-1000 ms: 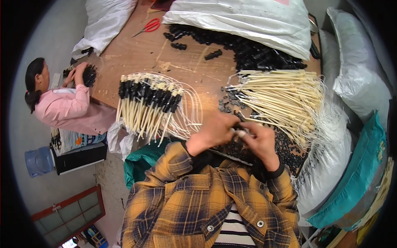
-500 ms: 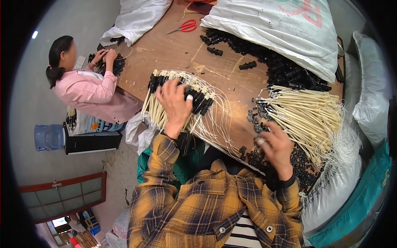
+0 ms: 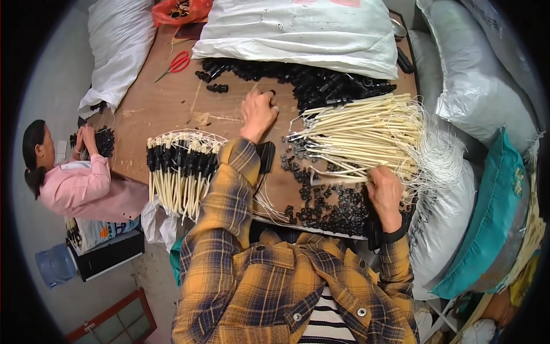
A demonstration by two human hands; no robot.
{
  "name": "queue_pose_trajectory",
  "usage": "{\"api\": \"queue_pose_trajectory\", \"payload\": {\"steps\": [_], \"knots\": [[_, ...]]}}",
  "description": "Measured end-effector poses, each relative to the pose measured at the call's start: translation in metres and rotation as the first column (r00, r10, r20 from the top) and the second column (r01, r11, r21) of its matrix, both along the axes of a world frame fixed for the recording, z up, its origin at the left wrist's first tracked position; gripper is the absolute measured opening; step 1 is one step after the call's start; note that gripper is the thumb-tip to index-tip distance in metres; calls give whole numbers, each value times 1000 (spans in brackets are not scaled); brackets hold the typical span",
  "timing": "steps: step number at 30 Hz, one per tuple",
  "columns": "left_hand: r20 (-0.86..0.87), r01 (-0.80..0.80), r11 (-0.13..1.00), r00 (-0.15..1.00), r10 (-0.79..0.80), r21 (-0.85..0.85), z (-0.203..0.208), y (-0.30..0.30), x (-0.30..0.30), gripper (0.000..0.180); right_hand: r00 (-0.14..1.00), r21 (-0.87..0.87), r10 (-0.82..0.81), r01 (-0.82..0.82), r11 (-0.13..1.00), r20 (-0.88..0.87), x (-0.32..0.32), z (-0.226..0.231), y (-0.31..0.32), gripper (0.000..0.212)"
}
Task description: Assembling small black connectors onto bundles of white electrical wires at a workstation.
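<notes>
My left hand [image 3: 259,113] reaches over the wooden table, its fingers closed on a small black plastic fitting [image 3: 272,92], mostly hidden by them. Lower right, my right hand [image 3: 385,188] pinches a thin cream tube [image 3: 339,177] at the front edge of a pile of similar cream tubes [image 3: 366,129] with white cords. Small black clips [image 3: 326,207] lie scattered beside that hand. Left of my left forearm is a row of tubes fitted with black fittings [image 3: 182,157], laid side by side with white cords looping behind.
A large white sack [image 3: 298,37] lies at the back over heaped black fittings [image 3: 326,86]. Red-handled scissors [image 3: 179,62] and another loose fitting [image 3: 217,88] are on the table [image 3: 172,103]. A person in pink [image 3: 86,183] works at the far left. Stuffed sacks [image 3: 481,86] line the right.
My view has swung right. My left hand has left the row of assembled tubes and closed on a loose black fitting. My right hand has moved from the clips to pinch a cream tube.
</notes>
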State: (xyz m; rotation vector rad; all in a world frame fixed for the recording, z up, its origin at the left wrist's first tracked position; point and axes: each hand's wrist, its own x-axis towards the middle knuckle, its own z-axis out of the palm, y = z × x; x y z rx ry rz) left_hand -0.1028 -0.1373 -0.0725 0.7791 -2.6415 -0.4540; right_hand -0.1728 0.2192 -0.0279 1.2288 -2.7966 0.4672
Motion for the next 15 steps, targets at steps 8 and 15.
{"api": "queue_pose_trajectory", "payload": {"steps": [8, 15], "knots": [[-184, 82, 878, 983, 7, 472, 39, 62, 56, 44, 933, -153, 290, -324, 933, -211, -7, 22, -24, 24], [-12, 8, 589, 1000, 2, 808, 55, 86, 98, 36, 922, -267, 384, -358, 895, 48, 24, 16, -47, 30]]}}
